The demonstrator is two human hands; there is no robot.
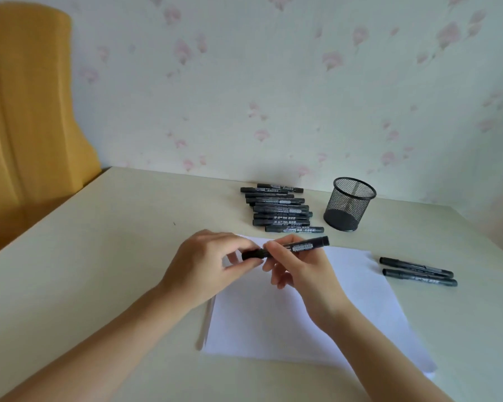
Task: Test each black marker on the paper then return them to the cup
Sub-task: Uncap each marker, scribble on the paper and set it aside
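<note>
Both hands hold one black marker above the far edge of the white paper. My right hand grips its barrel, and my left hand pinches the cap end. The marker lies nearly level, pointing left. A pile of several black markers lies on the table behind the paper. The black mesh cup stands upright to the right of the pile and looks empty. Two more black markers lie side by side right of the paper.
The cream table meets a flowered wall at the back. A yellow chair stands beyond the table's left edge. The paper shows no marks where it is visible.
</note>
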